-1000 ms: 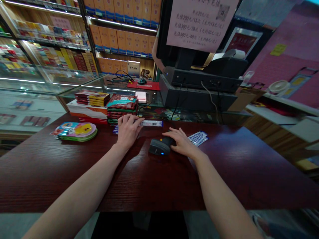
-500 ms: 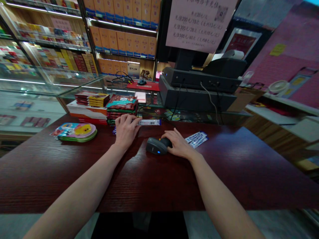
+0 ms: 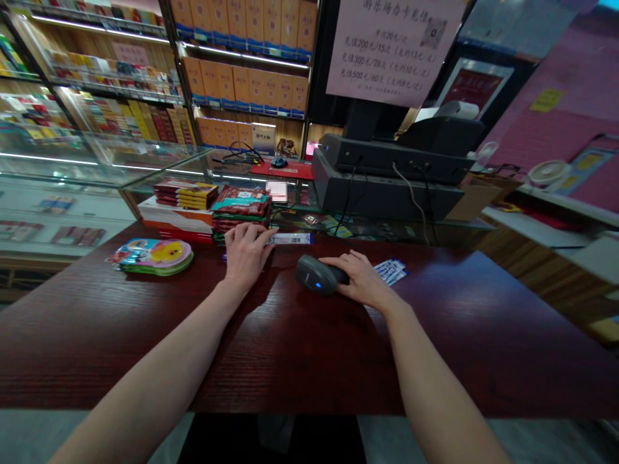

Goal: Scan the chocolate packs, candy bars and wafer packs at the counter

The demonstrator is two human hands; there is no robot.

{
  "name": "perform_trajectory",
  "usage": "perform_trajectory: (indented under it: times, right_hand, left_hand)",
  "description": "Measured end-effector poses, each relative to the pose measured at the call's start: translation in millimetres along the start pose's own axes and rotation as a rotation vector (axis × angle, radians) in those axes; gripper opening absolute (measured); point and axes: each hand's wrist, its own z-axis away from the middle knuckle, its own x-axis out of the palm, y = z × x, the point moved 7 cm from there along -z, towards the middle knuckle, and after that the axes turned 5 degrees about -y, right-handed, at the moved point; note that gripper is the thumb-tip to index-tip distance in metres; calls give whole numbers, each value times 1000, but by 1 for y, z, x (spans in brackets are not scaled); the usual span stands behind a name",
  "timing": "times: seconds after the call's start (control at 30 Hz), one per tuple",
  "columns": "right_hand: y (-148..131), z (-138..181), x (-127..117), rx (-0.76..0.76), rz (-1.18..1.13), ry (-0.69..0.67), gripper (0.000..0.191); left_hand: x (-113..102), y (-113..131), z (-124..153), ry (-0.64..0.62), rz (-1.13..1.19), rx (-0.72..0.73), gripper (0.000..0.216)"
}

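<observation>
Shifted right: dark-grey plastic barcode scanner [image 3: 316,276], clasped by right hand [image 3: 360,277]. Left hand [image 3: 247,254] touches slim white-and-blue packet [image 3: 284,239], grip unclear; printed code [image 3: 295,239] best kept uncovered.

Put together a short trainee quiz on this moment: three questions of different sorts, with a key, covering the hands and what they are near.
1. Multiple choice: what colour is the lit light on the scanner?
A) red
B) blue
C) green

2. True or false: the right hand holds the scanner.

3. Fill in, naming a hand: the narrow packet beyond the scanner is closest to the ____.

Key: 1: B. 2: true. 3: left hand.
</observation>
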Motion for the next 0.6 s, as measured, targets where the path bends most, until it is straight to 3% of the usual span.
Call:
perform_trajectory:
  times: [0.13, 0.6]
  right_hand:
    - [11, 6, -12, 33, -21, 43, 44]
    - [33, 11, -17, 110, -74, 62, 41]
  left_hand:
    - [0, -3, 0, 3, 20, -11, 35]
    - [0, -2, 1, 29, -6, -4, 31]
